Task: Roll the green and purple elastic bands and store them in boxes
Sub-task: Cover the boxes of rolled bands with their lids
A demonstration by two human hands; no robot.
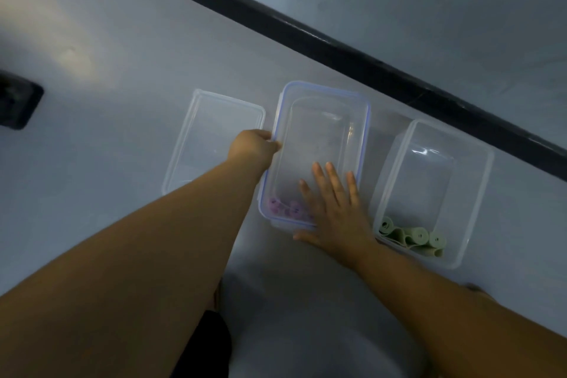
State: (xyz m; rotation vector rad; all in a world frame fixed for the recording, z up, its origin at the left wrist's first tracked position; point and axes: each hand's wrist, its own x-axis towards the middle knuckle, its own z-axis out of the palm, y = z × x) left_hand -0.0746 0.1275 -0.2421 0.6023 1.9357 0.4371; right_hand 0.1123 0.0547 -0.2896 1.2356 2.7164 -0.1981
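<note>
Purple rolls (287,209), pale green rolls (411,235), blue-rimmed clear lid (366,120) (boxes (478,181) colourless), grey table (122,40)

The right hand (334,209) lay flat on the blue-rimmed lid (322,92) of the middle box (352,144) holding purple rolls (285,209), the left hand (253,144) gripped that lid's left edge, and right of this box an open box (478,163) held green rolls (411,236).

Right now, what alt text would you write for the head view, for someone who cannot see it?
Two bare hands work on a lidded box of purple rolls: the right hand lies flat on its lid, the left hand grips its left edge. An open box on its right holds green rolls; a clear lid lies on its left.
</note>
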